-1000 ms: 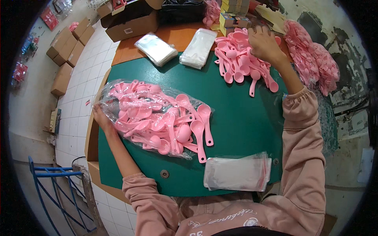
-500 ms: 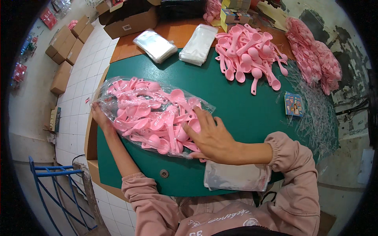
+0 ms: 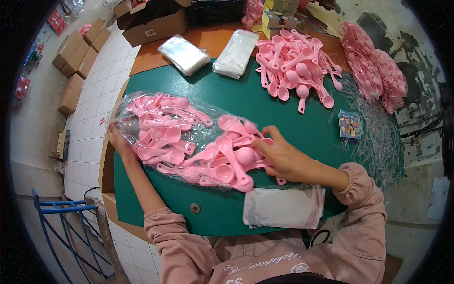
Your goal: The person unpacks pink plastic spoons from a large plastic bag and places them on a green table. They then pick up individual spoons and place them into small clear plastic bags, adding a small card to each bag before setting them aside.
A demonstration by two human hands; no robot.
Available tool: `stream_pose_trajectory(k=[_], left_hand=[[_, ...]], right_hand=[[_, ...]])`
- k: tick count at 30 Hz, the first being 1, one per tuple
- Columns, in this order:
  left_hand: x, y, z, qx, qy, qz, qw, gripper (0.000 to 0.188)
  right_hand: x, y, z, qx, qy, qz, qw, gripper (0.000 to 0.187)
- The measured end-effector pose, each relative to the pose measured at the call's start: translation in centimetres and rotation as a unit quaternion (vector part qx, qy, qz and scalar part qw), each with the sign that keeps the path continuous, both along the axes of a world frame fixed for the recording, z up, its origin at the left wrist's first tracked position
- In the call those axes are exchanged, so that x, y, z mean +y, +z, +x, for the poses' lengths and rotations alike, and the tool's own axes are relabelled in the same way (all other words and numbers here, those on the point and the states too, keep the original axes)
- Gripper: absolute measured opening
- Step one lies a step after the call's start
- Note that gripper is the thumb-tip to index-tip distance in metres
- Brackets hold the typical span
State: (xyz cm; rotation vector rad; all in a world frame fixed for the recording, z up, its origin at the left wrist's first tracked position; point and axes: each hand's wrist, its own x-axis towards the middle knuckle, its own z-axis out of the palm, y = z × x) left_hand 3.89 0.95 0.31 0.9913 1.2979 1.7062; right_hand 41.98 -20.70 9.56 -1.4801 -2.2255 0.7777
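A large clear plastic bag (image 3: 208,120) lies on its side on the green table mat, its mouth toward my right hand. Pink plastic spoons (image 3: 161,135) fill its left part, while others spill out at the mouth. At the bag's far left end, my left hand (image 3: 118,138) grips the plastic, its fingers partly hidden. My right hand (image 3: 286,156) curls around several pink spoons (image 3: 245,155) at the bag's mouth; its fingertips are partly hidden among them. Just below my right hand lies a stack of clear flat bags (image 3: 283,207).
A pile of loose pink spoons (image 3: 300,64) sits at the far right, beside bagged spoons (image 3: 373,71). Two stacks of clear bags (image 3: 184,54) lie at the back near an open carton (image 3: 156,26). Plastic scraps (image 3: 373,146) and a small printed card (image 3: 350,124) cover the right side.
My right hand has moved right, drawing a cluster of spoons toward the bag's mouth. A gap has opened between these and the spoons deeper inside. My left hand stays at the bag's end.
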Motion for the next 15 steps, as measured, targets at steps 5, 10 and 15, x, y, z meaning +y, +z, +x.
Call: stream_pose_trajectory(k=[5,10,15], left_hand=[[0.2,0.0,-0.1,0.0,0.013,0.003,1.0,0.028],[0.4,0.2,-0.7,0.028,0.004,-0.01,1.0,0.032],[0.3,0.5,-0.2,0.004,-0.008,-0.017,1.0,0.028]], right_hand=[[-2.4,1.3,4.1,0.005,0.007,-0.078,0.997,0.058],[-3.0,3.8,6.2,-0.006,-0.012,-0.157,0.988,0.074],[-2.7,3.5,7.5,0.038,-0.068,-0.153,0.985,0.061]])
